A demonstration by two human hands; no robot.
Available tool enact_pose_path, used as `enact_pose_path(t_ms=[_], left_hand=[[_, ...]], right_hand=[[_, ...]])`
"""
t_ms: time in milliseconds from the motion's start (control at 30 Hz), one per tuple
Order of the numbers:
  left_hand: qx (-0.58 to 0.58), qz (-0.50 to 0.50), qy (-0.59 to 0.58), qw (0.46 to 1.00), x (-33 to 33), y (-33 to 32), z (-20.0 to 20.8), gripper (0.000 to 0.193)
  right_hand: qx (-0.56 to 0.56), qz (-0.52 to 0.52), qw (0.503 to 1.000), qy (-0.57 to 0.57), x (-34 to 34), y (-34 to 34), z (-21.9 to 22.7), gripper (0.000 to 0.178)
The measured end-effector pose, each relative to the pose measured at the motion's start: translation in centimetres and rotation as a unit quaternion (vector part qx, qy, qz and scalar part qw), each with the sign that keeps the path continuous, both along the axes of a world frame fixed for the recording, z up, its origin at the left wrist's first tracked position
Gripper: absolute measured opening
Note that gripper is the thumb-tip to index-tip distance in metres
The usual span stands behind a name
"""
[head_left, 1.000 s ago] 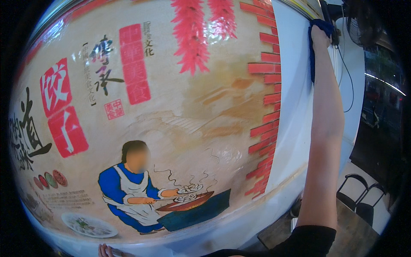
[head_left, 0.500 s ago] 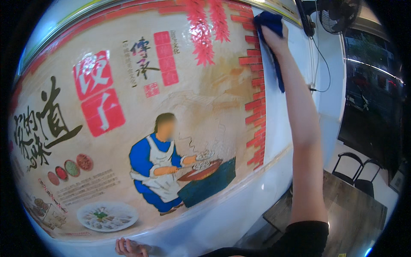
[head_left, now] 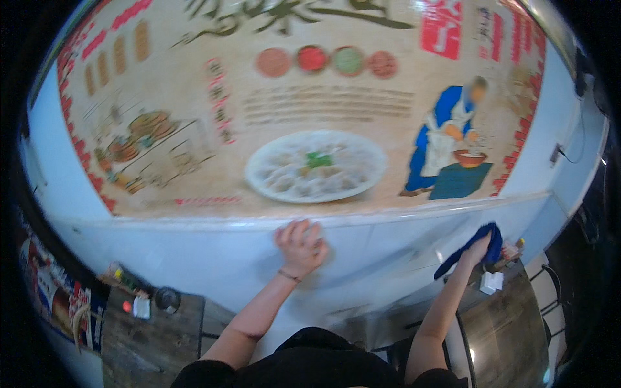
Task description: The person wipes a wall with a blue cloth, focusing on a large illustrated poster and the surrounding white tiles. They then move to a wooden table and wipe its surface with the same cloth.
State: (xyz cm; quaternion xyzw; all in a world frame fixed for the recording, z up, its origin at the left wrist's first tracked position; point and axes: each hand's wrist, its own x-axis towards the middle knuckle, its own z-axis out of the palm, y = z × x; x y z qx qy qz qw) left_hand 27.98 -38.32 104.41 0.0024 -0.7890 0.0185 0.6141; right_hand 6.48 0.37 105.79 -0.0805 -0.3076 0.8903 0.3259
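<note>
My left hand (head_left: 303,249) is at the white ledge (head_left: 226,224) under a large wall poster, fingers slightly bent and somewhat apart against the wall, holding nothing. A dark blue cloth (head_left: 493,242) is bunched in my right hand (head_left: 477,249), low on the right near the wall, with one end trailing to the left. Above the hands, the poster (head_left: 194,161) shows a plate of dumplings, small bowls, and a cook in blue with a white apron. Motion blurs it slightly.
Wooden tables stand below at left (head_left: 152,343) and right (head_left: 508,323). The left one bears a white box (head_left: 141,308) and a dark round dish (head_left: 167,299); a white tissue box (head_left: 491,282) is on the right one. Chairs (head_left: 550,304) stand at far right.
My right hand has come down with the blue cloth from the poster's upper right edge to low near the right table. The view has swung left and down; both forearms now show.
</note>
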Motion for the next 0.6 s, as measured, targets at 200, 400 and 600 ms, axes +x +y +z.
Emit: enact_pose_path(t_ms=[200, 400, 600], left_hand=[[-0.007, -0.007, -0.016, 1.000, 1.4, -1.4, 0.8, 0.044], [-0.023, -0.019, 0.000, 1.000, 0.9, -1.8, 0.7, 0.047], [-0.039, -0.030, 0.010, 0.999, 0.8, -2.2, 0.9, 0.048]], right_hand=[[0.044, 0.038, 0.960, -0.273, 6.4, -5.2, -7.4, 0.053], [0.613, 0.163, 0.691, -0.348, 7.2, -4.4, -14.0, 0.051], [0.637, 0.080, 0.700, -0.314, 5.6, -4.5, -15.7, 0.046]])
